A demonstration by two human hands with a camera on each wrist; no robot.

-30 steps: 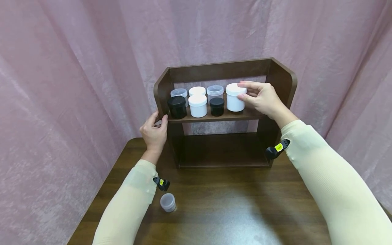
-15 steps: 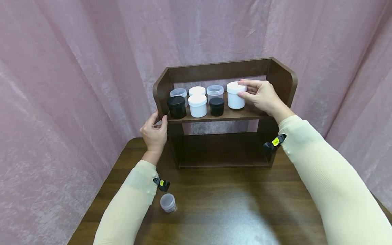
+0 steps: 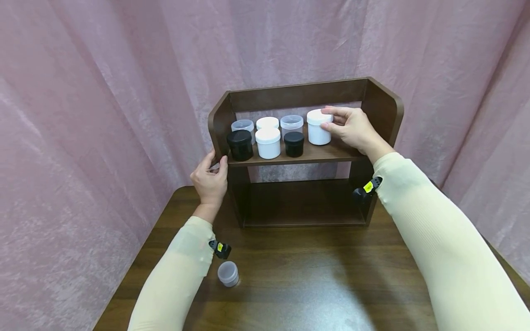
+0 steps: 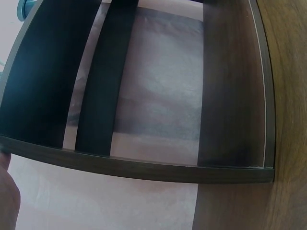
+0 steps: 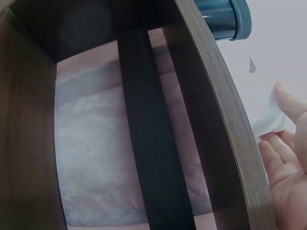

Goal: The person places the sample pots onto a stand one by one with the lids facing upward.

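Note:
A dark wooden shelf rack (image 3: 381,110) stands at the table's back edge. On its upper shelf my right hand (image 3: 352,128) grips a tall white jar (image 3: 319,128) by its lid, at the back right of the row. The right wrist view catches that white jar (image 5: 268,117) by my fingers (image 5: 283,163) beyond the shelf edge. My left hand (image 3: 210,177) holds the rack's left side panel, thumb on the front edge. Two black jars (image 3: 239,144), two smaller white jars (image 3: 267,142) and two clear jars (image 3: 291,124) fill the shelf's left part.
A small clear jar (image 3: 228,273) lies on the brown table (image 3: 314,285) beside my left forearm. The rack's lower compartment (image 3: 302,202) holds nothing. Pink curtain (image 3: 103,92) surrounds the table on all sides. The left wrist view shows only the rack's slats (image 4: 100,91).
My right hand has pushed the tall white jar from the shelf's front toward its back, and my right forearm has followed. The left hand has stayed on the side panel.

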